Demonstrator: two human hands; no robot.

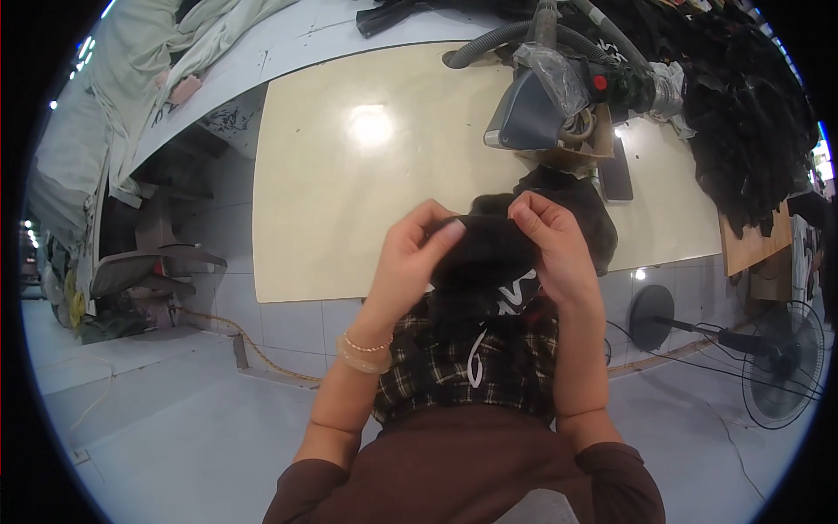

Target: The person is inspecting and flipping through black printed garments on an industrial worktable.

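A piece of black cloth [484, 249], apparently part of a garment, is stretched between my two hands in front of the table's near edge. My left hand [417, 251] pinches its left end, thumb on top. My right hand [553, 240] grips the right end between thumb and fingers. Below, the black fabric hangs over my plaid-covered lap and shows a white printed mark [517, 297]. A white cord loop [476, 358] lies lower on the lap. More black cloth [583, 205] is bunched on the table just beyond my right hand.
On the cream table [349, 201] stands a grey machine head [526, 113] with a hose, above a cardboard box [576, 157]. A dark flat slab [616, 175] lies beside it. Black garments [742, 131] are heaped at right, near a fan [777, 367]. Pale cloth [78, 148] hangs at left.
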